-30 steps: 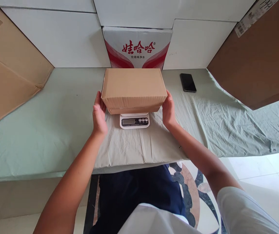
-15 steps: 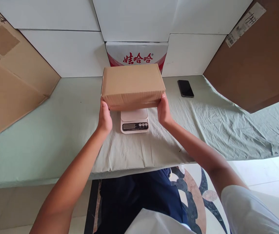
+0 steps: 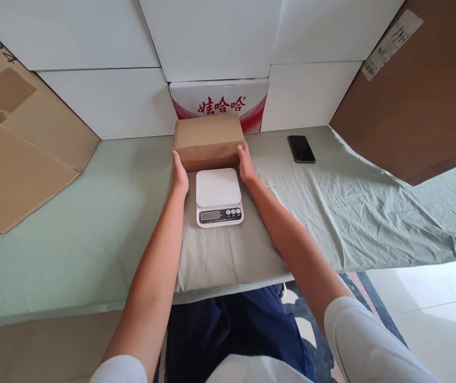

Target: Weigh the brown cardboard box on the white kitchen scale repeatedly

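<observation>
A closed brown cardboard box (image 3: 209,142) is held between both my hands, just behind the kitchen scale. My left hand (image 3: 179,173) grips its left end near the lower front corner, thumb on the front face. On the opposite end, my right hand (image 3: 245,162) clasps the right corner, its thumb also in front. The other fingers are mostly hidden behind the box. The white digital kitchen scale (image 3: 218,194) lies between my forearms with a bare platform; its display shows no readable digits. Whether the box touches the cloth, I cannot tell.
A black phone (image 3: 301,149) lies on the green cloth (image 3: 76,234) to the right. Large cardboard sheets (image 3: 423,101) flank both sides. Behind stand white panels (image 3: 108,103) and a red-and-white printed carton (image 3: 220,96). The table's front edge is close to my body.
The cardboard box has moved away from me, from above the scale to behind it, and both hands have travelled with it. The scale's platform is now uncovered. The view has shifted slightly.
</observation>
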`<state>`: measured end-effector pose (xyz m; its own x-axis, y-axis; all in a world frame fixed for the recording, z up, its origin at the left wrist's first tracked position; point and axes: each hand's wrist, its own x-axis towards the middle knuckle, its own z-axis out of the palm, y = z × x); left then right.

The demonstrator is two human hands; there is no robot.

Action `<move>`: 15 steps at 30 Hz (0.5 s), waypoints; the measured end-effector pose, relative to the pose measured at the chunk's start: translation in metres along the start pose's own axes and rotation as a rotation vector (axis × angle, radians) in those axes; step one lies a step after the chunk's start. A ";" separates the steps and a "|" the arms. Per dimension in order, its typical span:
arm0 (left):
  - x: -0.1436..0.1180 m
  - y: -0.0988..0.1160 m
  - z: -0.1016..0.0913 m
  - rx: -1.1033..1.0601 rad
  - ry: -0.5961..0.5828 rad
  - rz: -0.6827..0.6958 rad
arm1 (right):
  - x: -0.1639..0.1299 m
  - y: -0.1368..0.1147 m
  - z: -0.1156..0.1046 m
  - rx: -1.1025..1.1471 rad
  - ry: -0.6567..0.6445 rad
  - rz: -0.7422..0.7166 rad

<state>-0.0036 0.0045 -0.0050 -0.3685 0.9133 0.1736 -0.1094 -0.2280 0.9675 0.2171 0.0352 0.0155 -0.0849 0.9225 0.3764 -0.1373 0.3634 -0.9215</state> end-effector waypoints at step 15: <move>0.005 0.000 0.008 -0.063 -0.069 -0.016 | 0.008 0.011 -0.011 0.004 0.051 0.094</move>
<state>0.0019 0.0118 -0.0027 -0.3016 0.9378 0.1722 -0.1735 -0.2315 0.9572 0.2263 0.0482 0.0076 -0.0468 0.9581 0.2827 -0.1346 0.2744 -0.9521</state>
